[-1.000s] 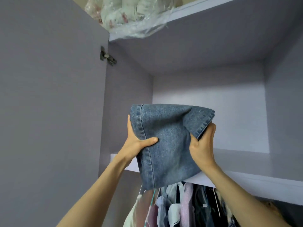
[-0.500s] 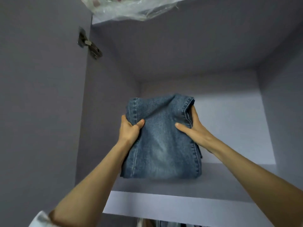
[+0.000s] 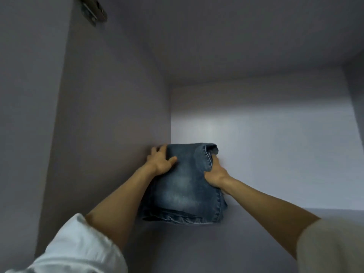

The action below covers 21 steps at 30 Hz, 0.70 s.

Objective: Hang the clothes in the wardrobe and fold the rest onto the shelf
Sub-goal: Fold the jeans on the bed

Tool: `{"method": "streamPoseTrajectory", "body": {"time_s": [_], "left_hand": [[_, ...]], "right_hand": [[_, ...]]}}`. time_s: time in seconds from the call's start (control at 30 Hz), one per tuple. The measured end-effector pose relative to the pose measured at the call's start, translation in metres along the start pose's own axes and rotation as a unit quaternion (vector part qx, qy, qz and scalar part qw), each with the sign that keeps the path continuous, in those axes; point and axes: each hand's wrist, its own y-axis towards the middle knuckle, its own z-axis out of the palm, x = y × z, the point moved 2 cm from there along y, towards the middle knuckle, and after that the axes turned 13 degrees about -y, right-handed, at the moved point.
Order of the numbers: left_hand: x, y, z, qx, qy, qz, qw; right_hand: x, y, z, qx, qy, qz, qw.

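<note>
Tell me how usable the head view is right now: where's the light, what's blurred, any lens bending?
Head view: brightest on the back wall; side wall and shelf dim and shadowed. Folded jeans and both hands, left hand and right hand, read clearly; sleeves at the bottom corners and the hinge are soft. Wide-angle bending splays the wardrobe edges.

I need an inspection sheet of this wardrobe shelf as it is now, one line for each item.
Surface: grey shelf, bare beside the jeans.
Job's things: folded jeans lying on the shelf, in the back left corner.
Clutter: nothing seen.
Grips: left hand holds the jeans' left edge; right hand grips their right edge.
Cables: nothing seen.
Surroundings: grey wardrobe walls; door hinge top left; white sleeves.
</note>
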Motion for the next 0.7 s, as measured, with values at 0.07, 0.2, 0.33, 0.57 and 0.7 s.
{"method": "streamPoseTrajectory", "body": {"time_s": [0.07,0.2,0.33,0.57,0.7], "left_hand": [[0.010,0.001,0.025,0.071,0.084,0.030,0.993],[0.044,-0.006,0.067,0.162,0.201,0.022,0.966],[0.068,-0.016,0.083,0.209,0.259,0.002,0.943],[0.078,-0.033,0.102,0.265,0.299,-0.078,0.913],[0.076,-0.049,0.109,0.267,0.330,-0.098,0.900]], "right_hand": [[-0.016,0.014,0.022,0.045,-0.120,0.066,0.990],[-0.040,0.019,0.046,0.057,-0.295,0.006,0.954],[-0.051,0.012,0.054,0.141,-0.330,-0.162,0.919],[-0.066,-0.003,0.055,0.167,-0.481,-0.258,0.821],[-0.072,-0.005,0.058,0.207,-0.499,-0.220,0.812]]}}
